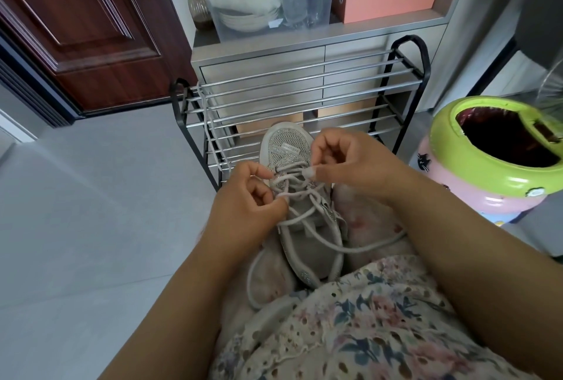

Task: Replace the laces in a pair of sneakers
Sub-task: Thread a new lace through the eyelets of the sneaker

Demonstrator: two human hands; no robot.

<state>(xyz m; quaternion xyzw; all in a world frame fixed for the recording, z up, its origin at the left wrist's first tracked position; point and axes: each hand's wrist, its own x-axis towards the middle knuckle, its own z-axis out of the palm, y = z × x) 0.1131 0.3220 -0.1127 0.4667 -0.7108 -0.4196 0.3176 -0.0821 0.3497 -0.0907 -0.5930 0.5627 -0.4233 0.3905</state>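
A grey mesh sneaker (289,148) with glittery trim lies on my lap, toe pointing away from me. A pale lace (323,239) crosses its lower eyelets and trails in loose loops over my lap. My left hand (246,202) pinches the lace at the left eyelets. My right hand (344,163) pinches the lace on the right side of the tongue. Another pale lace (210,129) hangs over the left end of the shoe rack. Only one sneaker is in view.
A black and chrome shoe rack (304,99) stands right in front of my knees, against a grey cabinet (262,74). A green and pink bin (499,154) sits at the right. A brown door (91,29) is at the left, with grey floor (91,212) below.
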